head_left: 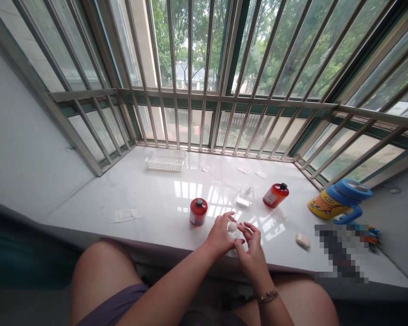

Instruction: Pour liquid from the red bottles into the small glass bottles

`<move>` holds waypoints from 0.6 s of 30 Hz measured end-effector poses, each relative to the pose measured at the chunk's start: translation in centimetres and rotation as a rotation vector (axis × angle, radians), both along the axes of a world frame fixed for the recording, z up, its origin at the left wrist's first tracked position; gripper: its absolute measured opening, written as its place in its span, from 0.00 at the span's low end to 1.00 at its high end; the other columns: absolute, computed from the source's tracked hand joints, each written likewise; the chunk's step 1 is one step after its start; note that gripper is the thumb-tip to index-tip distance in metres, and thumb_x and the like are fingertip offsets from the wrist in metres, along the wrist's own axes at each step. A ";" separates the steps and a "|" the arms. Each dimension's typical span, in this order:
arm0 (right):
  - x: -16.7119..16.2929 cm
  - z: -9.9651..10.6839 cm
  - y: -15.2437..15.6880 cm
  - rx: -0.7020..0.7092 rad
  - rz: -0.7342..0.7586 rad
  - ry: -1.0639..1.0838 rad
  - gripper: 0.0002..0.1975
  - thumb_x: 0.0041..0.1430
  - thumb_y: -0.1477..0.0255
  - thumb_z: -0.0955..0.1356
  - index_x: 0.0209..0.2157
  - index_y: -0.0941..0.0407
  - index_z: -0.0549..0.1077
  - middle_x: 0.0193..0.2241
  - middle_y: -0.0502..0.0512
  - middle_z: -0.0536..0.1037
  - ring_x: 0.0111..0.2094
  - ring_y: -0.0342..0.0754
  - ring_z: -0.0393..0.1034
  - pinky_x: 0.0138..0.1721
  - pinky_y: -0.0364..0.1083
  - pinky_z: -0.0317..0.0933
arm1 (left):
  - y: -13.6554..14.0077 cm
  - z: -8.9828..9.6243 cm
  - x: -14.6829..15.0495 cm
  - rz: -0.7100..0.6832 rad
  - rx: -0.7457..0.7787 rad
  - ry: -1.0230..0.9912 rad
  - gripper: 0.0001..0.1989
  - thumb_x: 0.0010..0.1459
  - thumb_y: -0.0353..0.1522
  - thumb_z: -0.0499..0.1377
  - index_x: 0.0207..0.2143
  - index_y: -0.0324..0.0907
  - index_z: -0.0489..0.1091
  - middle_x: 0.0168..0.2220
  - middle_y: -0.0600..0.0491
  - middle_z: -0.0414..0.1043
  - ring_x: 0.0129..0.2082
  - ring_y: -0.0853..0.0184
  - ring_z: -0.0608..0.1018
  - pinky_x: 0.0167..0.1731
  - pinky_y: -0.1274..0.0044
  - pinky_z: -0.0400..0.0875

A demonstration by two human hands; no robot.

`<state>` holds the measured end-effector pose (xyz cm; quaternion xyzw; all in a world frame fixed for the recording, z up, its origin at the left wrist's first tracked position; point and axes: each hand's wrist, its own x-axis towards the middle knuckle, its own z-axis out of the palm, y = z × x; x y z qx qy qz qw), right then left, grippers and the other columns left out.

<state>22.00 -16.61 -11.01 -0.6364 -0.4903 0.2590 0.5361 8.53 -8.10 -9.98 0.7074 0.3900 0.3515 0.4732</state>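
Near the front edge of the white ledge, both my hands meet around a small white and clear object (231,226) with a rounded top; its exact kind is not plain. My left hand (220,235) curls round its left side, thumb and fingers closed on it. My right hand (253,248) holds it from the right, with bent fingertips and thumb against it. Just left of my hands stands a red bottle (198,213) with a black cap. Beyond them is a clear glass-like container (245,196). Another red bottle (275,195) leans or lies tilted to its right.
A white perforated basket (165,164) sits at the back left. Crumpled white wrappers (126,215) lie about the ledge (159,194). At right are a blue and yellow mug (338,199), a whitish lump (303,241) and a blurred-out item. Metal bars (190,95) line the window.
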 end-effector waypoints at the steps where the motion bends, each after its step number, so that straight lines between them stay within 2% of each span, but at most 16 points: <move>1: 0.0 -0.2 0.0 0.004 -0.038 0.004 0.26 0.62 0.62 0.71 0.58 0.51 0.61 0.51 0.64 0.79 0.56 0.60 0.77 0.55 0.59 0.73 | 0.0 0.0 0.0 -0.009 0.010 -0.007 0.50 0.41 0.31 0.78 0.67 0.47 0.64 0.56 0.46 0.73 0.59 0.51 0.74 0.63 0.61 0.69; 3: -0.2 -0.2 0.1 0.034 -0.088 0.009 0.25 0.61 0.62 0.72 0.56 0.51 0.62 0.49 0.62 0.79 0.54 0.59 0.78 0.56 0.59 0.72 | 0.0 0.0 0.0 -0.023 0.022 -0.021 0.50 0.42 0.31 0.78 0.67 0.47 0.64 0.56 0.46 0.74 0.59 0.51 0.74 0.63 0.62 0.69; 7: -1.1 0.2 0.2 0.054 0.003 0.052 0.31 0.61 0.66 0.70 0.62 0.50 0.58 0.61 0.66 0.75 0.66 0.59 0.69 0.63 0.60 0.66 | 0.0 0.1 0.0 0.003 0.008 -0.002 0.50 0.41 0.30 0.78 0.67 0.47 0.64 0.57 0.46 0.73 0.59 0.52 0.74 0.64 0.61 0.68; 9: -1.4 0.2 0.2 0.033 -0.028 0.078 0.30 0.60 0.67 0.70 0.62 0.50 0.59 0.58 0.65 0.77 0.64 0.59 0.70 0.62 0.60 0.66 | 0.0 0.1 0.0 0.008 0.014 -0.002 0.50 0.41 0.29 0.78 0.66 0.47 0.64 0.56 0.47 0.74 0.59 0.52 0.74 0.63 0.62 0.68; 12: -1.2 -0.2 0.2 0.053 -0.140 0.082 0.27 0.57 0.66 0.72 0.55 0.50 0.61 0.51 0.61 0.78 0.56 0.58 0.75 0.61 0.60 0.66 | 0.0 0.1 0.1 -0.013 0.015 -0.017 0.51 0.41 0.30 0.78 0.67 0.47 0.63 0.55 0.48 0.75 0.58 0.53 0.75 0.62 0.62 0.69; 13: -1.0 -0.3 0.2 0.068 -0.141 0.079 0.27 0.57 0.66 0.72 0.55 0.50 0.61 0.51 0.61 0.77 0.56 0.58 0.74 0.62 0.61 0.65 | 0.0 0.0 0.1 -0.017 0.013 -0.018 0.52 0.41 0.30 0.79 0.67 0.48 0.63 0.55 0.48 0.75 0.58 0.53 0.75 0.62 0.62 0.69; 16: -0.7 -0.6 0.2 0.079 -0.044 0.073 0.30 0.59 0.67 0.70 0.60 0.49 0.59 0.59 0.64 0.75 0.65 0.60 0.68 0.64 0.62 0.63 | 0.0 0.0 0.0 -0.001 0.006 -0.012 0.51 0.41 0.30 0.79 0.67 0.48 0.64 0.57 0.47 0.74 0.59 0.52 0.74 0.63 0.62 0.69; 18: -0.6 -0.8 0.2 0.055 -0.024 0.078 0.31 0.59 0.66 0.71 0.61 0.49 0.59 0.57 0.64 0.76 0.64 0.60 0.69 0.60 0.61 0.66 | 0.0 0.1 0.0 0.006 0.007 -0.009 0.50 0.41 0.30 0.79 0.67 0.48 0.64 0.57 0.47 0.74 0.59 0.52 0.74 0.63 0.62 0.69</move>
